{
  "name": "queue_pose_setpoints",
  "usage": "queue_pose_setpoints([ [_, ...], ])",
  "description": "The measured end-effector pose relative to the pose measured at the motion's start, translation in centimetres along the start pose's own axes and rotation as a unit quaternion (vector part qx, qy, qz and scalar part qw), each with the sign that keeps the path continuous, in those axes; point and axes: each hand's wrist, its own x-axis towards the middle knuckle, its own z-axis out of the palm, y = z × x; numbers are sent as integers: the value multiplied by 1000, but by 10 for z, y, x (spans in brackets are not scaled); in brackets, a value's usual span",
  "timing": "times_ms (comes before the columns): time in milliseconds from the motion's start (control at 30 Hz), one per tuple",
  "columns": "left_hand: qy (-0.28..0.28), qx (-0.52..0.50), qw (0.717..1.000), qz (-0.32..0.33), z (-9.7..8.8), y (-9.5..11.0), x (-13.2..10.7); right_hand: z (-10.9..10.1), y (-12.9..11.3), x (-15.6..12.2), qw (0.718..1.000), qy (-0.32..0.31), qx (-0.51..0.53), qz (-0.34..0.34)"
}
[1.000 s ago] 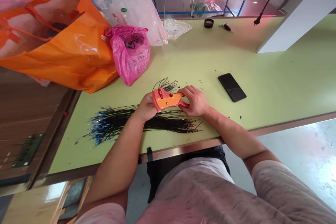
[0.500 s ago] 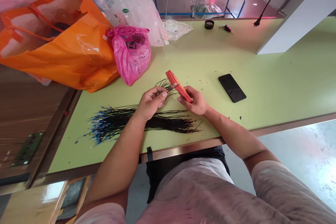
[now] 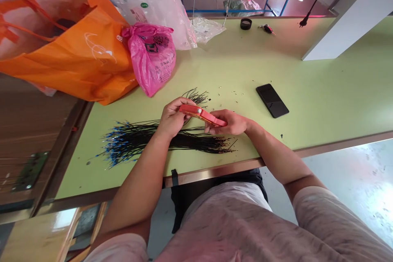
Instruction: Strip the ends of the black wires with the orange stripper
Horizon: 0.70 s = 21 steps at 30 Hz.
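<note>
Wire stripper (image 3: pixel 201 115), orange-red, now lies nearly level at frame centre, held by both hands; before, only the right hand held it, tilted up. The left hand (image 3: pixel 172 119) grips its left end in closed fingers, the right hand (image 3: pixel 229 124) pinches its right end, just above black blue-tipped wires (image 3: pixel 132 142) on the green counter (image 3: pixel 276 65).

- L hand (image 3: pixel 173 118) & R hand (image 3: pixel 230 124) both gripping orange-red plastic wire stripper (image 3: pixel 199 114)
- loose bundle of thin black wires w/ blue tips (image 3: pixel 135 142) beneath hands, on pale green table (image 3: pixel 322 86)
- black smartphone (image 3: pixel 272 100) to R
</note>
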Motion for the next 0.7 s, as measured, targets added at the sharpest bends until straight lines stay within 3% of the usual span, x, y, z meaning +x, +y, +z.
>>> queue_pose_setpoints([
  [133,6,59,998,16,1,1,-2,3,0,0,998,-37,47,0],
  [233,-24,81,996,16,-1,-2,-1,3,2,1,997,-35,62,-8],
  [367,-85,120,989,20,-8,-9,1,5,5,3,993,-48,103,-10],
  [533,-225,131,966,-13,-12,-4,-1,9,14,8,985,-29,170,-21],
  [700,-267,114,957,-21,-23,6,-3,10,19,12,983,0,182,-33],
])
